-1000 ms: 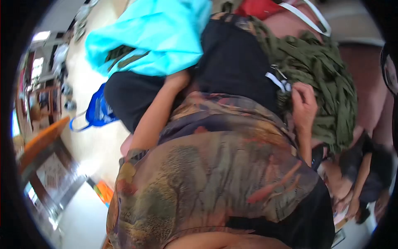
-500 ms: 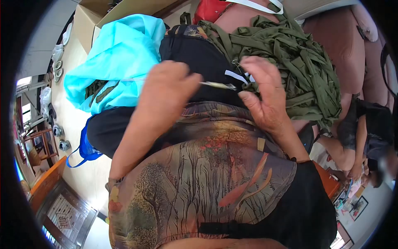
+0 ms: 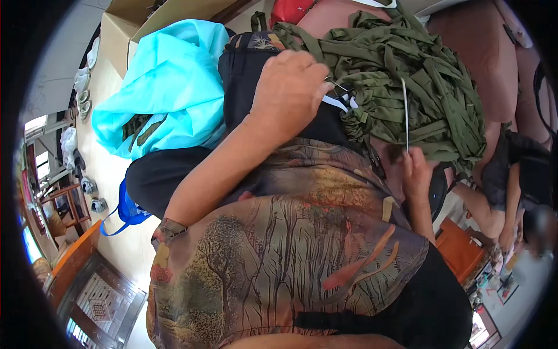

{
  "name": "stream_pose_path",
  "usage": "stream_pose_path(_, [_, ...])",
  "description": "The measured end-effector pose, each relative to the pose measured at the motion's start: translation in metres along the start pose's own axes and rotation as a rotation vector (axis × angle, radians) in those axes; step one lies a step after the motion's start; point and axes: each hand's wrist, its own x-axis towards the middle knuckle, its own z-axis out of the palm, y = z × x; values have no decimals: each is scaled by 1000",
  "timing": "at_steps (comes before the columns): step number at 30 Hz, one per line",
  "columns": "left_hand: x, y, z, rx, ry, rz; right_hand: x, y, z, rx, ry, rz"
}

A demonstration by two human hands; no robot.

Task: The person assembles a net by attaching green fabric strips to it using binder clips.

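My left hand (image 3: 289, 96) is closed above the black cloth on my lap. Its fingertips meet beside a thin metal piece (image 3: 339, 85) at the edge of the olive-green fabric strips (image 3: 430, 93); what they pinch is partly hidden. Further right, my right hand (image 3: 415, 171) grips the lower end of a thin, light-coloured rod (image 3: 406, 113), which points away from me over the strips. Between the hands, a white band (image 3: 335, 103) lies by a gathered green end (image 3: 357, 119).
A bright turquoise bag (image 3: 168, 87) with green strips inside lies at left, before a cardboard box (image 3: 116, 43). A blue bag (image 3: 129, 206) hangs below it. Pink seating (image 3: 482, 70) stands at right, with another person (image 3: 505, 198) beyond.
My left hand has moved right and slightly up, and no longer holds the rod. My right hand has gone right and down and now holds it.
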Motion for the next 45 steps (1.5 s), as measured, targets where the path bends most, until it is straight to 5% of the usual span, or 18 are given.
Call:
stream_pose_path(4, [-16,-5,20,43,-143,22,-17,15,7,-532,-217,71])
stream_pose_path(7, [-16,1,24,11,-163,19,-1,-8,0,-630,-267,93])
stream_pose_path(10, [-18,0,25,-4,-177,8,33,-43,-8,-318,23,-165])
stream_pose_path(14, [-20,-2,26,-53,-158,-5,94,-103,-1,9,132,-531])
stream_pose_path(20, [-26,-4,27,-255,-112,7,140,-119,25,-43,-359,-449])
stream_pose_path(26, [-26,4,23,-673,-163,-173,146,-103,17,373,-706,-208])
stream_pose_path(29, [-22,8,9,-1014,-177,-414,136,-107,10,746,-536,-116])
stream_pose_path(30, [-17,8,-1,-948,-153,-380,136,-111,4,792,-557,-79])
stream_pose_path(33, [-11,8,-11,-1447,9,-467,136,-133,-16,940,-628,-19])
stream_pose_path(38, [-11,-1,-45,-1417,196,-365,130,-173,1,1217,-744,-45])
stream_pose_path(42, [-24,-14,-67,-1321,82,-258,126,-202,24,1240,-763,89])
stream_pose_path(45, [-51,-19,-66,-1379,-48,-356,118,-214,48,1111,-825,225])
